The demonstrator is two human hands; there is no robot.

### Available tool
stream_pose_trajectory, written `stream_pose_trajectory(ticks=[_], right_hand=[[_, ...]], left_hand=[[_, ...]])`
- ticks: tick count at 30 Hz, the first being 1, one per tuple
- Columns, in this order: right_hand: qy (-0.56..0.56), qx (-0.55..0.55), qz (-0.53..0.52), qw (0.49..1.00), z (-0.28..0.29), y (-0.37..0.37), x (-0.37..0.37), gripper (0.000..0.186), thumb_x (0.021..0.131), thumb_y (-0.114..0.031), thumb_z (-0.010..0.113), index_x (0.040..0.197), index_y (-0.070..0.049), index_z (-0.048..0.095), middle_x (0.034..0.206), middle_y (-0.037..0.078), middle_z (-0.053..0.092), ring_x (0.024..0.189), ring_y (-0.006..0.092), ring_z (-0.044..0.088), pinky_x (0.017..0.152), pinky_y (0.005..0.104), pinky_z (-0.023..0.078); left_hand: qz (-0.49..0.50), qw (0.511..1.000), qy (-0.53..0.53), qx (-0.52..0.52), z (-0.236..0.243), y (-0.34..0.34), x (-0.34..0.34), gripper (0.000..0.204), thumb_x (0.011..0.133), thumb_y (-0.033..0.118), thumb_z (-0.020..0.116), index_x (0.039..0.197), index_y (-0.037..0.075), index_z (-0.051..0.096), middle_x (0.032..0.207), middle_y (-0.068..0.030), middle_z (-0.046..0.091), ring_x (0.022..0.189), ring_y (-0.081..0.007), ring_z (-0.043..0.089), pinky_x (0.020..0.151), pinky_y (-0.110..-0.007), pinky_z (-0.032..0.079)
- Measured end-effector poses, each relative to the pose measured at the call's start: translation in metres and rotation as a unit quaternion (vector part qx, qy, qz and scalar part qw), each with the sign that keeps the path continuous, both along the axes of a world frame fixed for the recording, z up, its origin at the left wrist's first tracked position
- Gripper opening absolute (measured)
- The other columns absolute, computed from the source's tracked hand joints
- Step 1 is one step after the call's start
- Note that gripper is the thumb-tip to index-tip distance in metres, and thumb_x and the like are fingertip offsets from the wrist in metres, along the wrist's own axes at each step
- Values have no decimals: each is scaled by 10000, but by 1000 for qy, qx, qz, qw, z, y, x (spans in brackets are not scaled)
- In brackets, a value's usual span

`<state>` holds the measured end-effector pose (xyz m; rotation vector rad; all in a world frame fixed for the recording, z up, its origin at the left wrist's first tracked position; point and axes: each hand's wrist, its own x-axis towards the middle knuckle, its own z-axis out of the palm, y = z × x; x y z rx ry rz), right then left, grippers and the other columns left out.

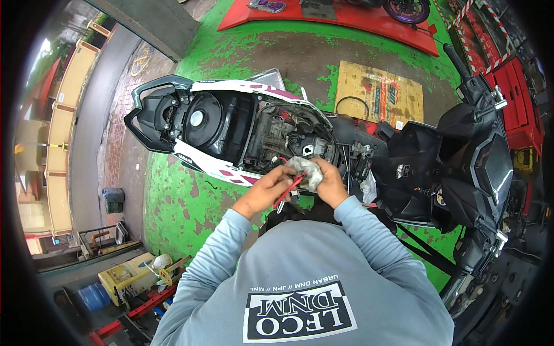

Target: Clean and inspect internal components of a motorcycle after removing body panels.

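Below me, a scooter with white, magenta-trimmed side panels (216,175) has its seat area open, showing a black storage well (234,130) and exposed engine parts (277,138). My left hand (262,196) is closed round a red-handled tool (287,190) with metal showing beneath it, just over the near edge of the engine opening. My right hand (332,185) grips a crumpled whitish rag (310,168), which reaches across to my left fingertips and the tool. What exactly lies under the rag is hidden.
The scooter's black front and handlebar (479,167) extend right. Beyond are a stained cardboard sheet (369,86) on peeling green floor, a red platform (323,32) with part of another motorcycle, and red cabinets (516,115). A pillar (150,23) stands upper left; equipment and a yellow machine (124,277) sit lower left.
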<state>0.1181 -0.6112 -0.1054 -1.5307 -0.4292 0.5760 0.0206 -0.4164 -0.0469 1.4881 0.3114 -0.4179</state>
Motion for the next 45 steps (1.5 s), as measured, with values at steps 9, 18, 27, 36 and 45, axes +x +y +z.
stream_pose_trajectory(ticks=[9,18,27,36,45], right_hand=[[248,127,-74,958,4,32,-12,270,1038,-228,579,1108,-1,708,999,52,722,874,143,649,739,327,529],[0,-13,57,998,47,23,-19,510,863,25,725,1352,-45,601,1313,133,670,1185,265,662,1029,364,503],[-140,-152,-91,974,64,65,-47,167,888,-114,747,987,15,710,813,177,703,696,237,680,653,388,516],[274,185,-185,925,46,67,-60,338,1067,-176,537,1342,10,599,1191,88,696,1034,189,678,917,340,543],[171,112,-183,962,58,93,-93,177,992,-63,610,1098,28,718,967,47,725,845,134,660,762,288,534]], left_hand=[[89,964,-86,236,9,-10,0,349,875,168,850,1105,4,644,779,-6,638,717,-59,540,639,-245,449],[86,985,-138,49,4,20,-20,230,1059,206,620,1094,-11,688,892,-26,716,842,-77,653,777,-255,529],[28,979,-161,122,9,38,-28,198,1027,150,643,1121,-19,687,843,-80,748,760,-104,662,726,-293,533],[59,967,-204,141,12,58,-40,210,1010,141,662,1120,-32,708,877,-112,746,783,-131,697,725,-298,542],[47,959,-246,135,11,68,-44,209,994,124,671,1115,-44,704,880,-134,749,780,-172,723,723,-325,554]])
